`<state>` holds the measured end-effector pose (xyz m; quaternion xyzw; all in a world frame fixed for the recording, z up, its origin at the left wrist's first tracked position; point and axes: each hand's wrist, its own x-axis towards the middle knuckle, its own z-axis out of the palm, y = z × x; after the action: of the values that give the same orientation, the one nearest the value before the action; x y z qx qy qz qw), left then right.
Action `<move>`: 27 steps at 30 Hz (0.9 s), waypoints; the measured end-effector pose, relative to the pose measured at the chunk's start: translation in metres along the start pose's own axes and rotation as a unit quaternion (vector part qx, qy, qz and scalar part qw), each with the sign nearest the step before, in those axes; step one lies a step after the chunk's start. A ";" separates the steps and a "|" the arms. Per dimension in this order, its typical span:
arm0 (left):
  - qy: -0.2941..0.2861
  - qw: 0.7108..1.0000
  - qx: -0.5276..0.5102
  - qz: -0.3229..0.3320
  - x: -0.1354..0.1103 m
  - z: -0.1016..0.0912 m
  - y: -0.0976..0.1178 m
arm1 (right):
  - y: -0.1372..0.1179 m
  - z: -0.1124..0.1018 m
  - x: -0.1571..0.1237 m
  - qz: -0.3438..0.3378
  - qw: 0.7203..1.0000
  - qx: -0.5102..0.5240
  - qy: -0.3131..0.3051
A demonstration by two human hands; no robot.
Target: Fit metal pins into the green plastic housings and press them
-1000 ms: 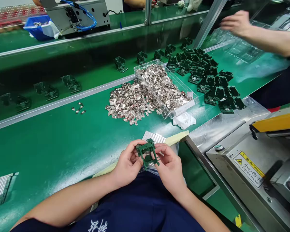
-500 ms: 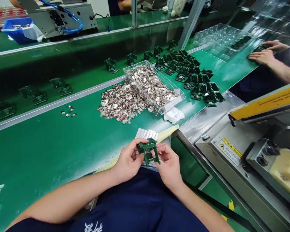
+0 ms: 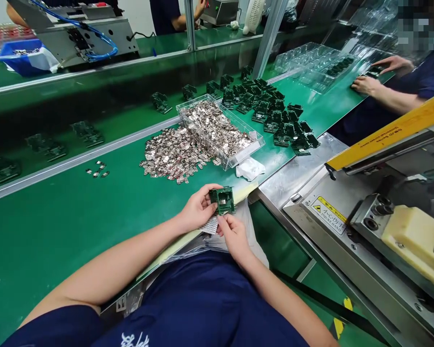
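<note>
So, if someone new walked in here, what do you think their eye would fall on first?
Probably the big heap of silvery metal parts beside a full clear tray, mid-way along the green bench. Right of the tray lies a cluster of dark green pieces. In the foreground, the left hand and right hand hold a green part.

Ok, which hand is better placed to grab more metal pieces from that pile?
Probably the right hand: the left hand grips the green frame, while the right seems only to touch its lower edge. The pile lies nearer the left, though.
</note>
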<state>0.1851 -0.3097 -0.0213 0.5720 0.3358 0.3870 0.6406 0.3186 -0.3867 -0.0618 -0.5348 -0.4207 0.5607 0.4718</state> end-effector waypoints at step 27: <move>-0.004 1.000 -0.015 0.020 0.004 -0.009 0.006 | -0.016 -0.038 -0.009 -0.102 0.937 -0.333 -0.035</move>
<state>0.1788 -0.3015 -0.0166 0.5705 0.3158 0.4025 0.6425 0.3572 -0.3930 -0.0472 -0.5955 -0.6516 0.3563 0.3064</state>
